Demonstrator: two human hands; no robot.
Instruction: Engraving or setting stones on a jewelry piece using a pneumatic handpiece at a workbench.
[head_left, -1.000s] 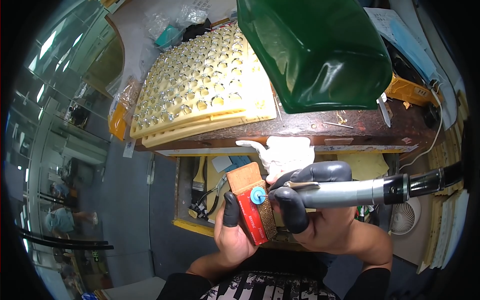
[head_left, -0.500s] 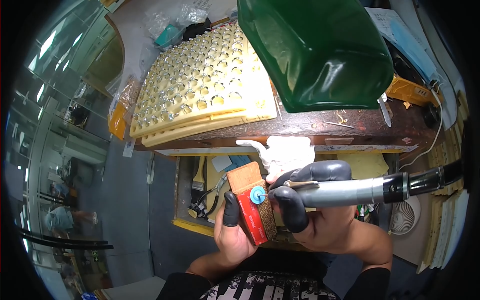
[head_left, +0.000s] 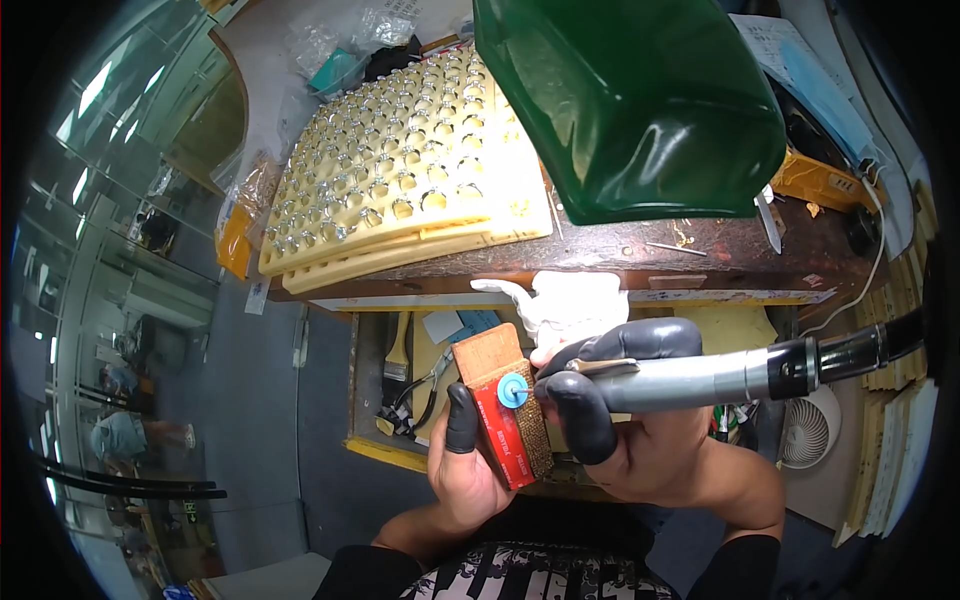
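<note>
My left hand (head_left: 467,478), a black cover on its thumb, is closed round a narrow block (head_left: 507,430) with a wooden top end, a red printed face and a gritty brown side. My right hand (head_left: 640,450) wears black finger covers and grips a silver rotary handpiece (head_left: 690,381) with a black rear end. At its tip, a small blue disc (head_left: 513,390) sits over the block's upper red face. From this angle I cannot tell whether the disc presses on it. A crumpled white glove-like cloth (head_left: 575,303) lies just beyond my right hand.
Pale trays (head_left: 400,245) with many rings stand at the back left of the bench (head_left: 640,262). Overhead hangs a green lamp shade (head_left: 640,120). Below is an open drawer (head_left: 385,452) with a brush (head_left: 398,350) and pliers (head_left: 437,385). A white fan (head_left: 810,430) stands right.
The handpiece and its blue disc have shifted very slightly to the left. The block and my left hand have hardly moved.
</note>
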